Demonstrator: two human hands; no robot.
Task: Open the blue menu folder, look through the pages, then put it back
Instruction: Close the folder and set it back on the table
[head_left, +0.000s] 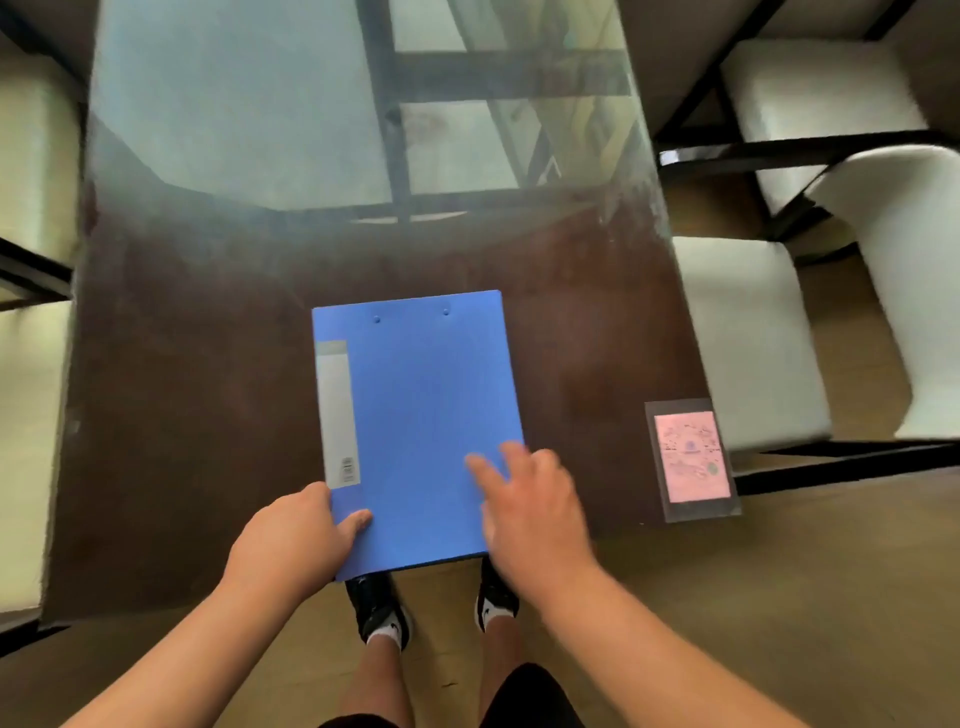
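**Closed folder steadied at the worktop's near edge, ready for opening**

Bare forearms reach forward from the bottom of the view, with the person's legs and black shoes (378, 608) visible on the floor between them; the person stands at the near edge of the worktop (208, 395); the left hand (291, 535) grips the near-left corner of the blue menu folder (421, 415), thumb lying on top of the cover and the other fingers curled out of sight beneath, which reads as a pinch meant to hold the spine side still; the right hand (530, 504) sits over the near-right corner with its fingers (485, 470) spread and loosely extended, holding nothing; it is motion-blurred, so whether the tips actually touch the cover cannot be told; its position at the free edge, opposite the labelled spine strip (337, 415), suggests it is placed to lift the cover; the folder itself lies flat and shut, its near end overhanging the worktop's edge slightly, probably so the hands can get under it; two small rivets (410, 315) show near its far end; to the right, well apart from the folder, a clear-sleeved pink card (691, 457) lies flat at the worktop's right margin; beyond the folder the dark glossy surface reflects window light; white-cushioned chairs (748, 332) stand along both sides; judging by the closed cover, opening is not yet done.
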